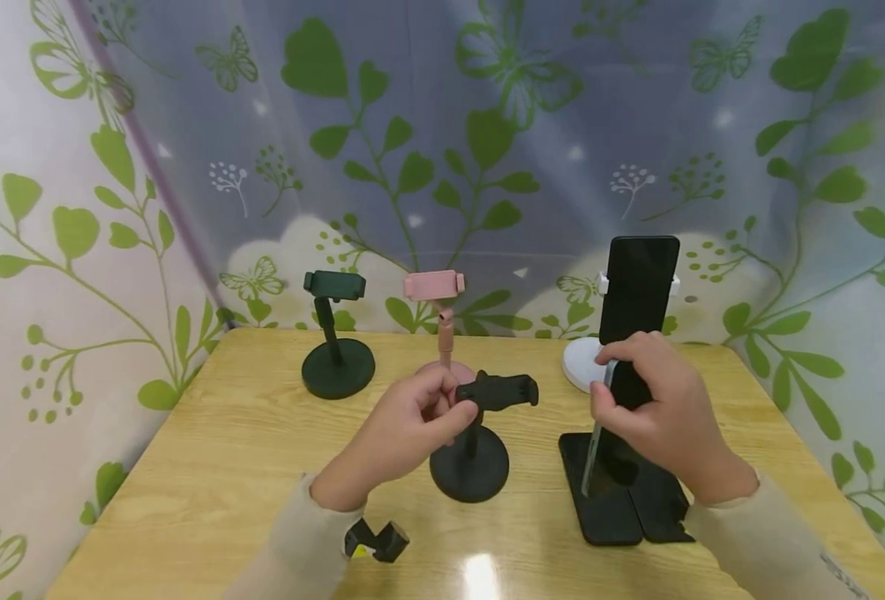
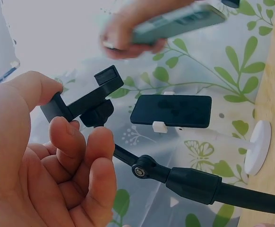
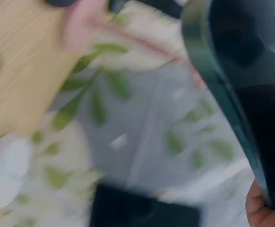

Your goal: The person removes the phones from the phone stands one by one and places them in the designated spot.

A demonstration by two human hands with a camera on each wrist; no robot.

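Note:
My left hand (image 1: 405,429) pinches one end of the clamp (image 1: 501,392) on a black phone stand, thumb on one side and index finger on the other. In the left wrist view that clamp (image 2: 92,97) has nothing between its jaws, and the jointed arm (image 2: 194,187) runs down from it. The stand's round base (image 1: 470,471) rests on the table. To the right, my right hand (image 1: 663,408) grips a phone (image 2: 180,26) with a greenish edge, held above two dark phones (image 1: 607,517) lying on the table. The right wrist view is blurred.
Behind the right hand, a white phone stand (image 1: 579,367) carries an upright dark phone (image 1: 640,287). A dark green stand (image 1: 337,367) and a pink stand (image 1: 435,286) stand along the back of the wooden table (image 1: 225,467). A patterned curtain (image 1: 412,125) hangs behind.

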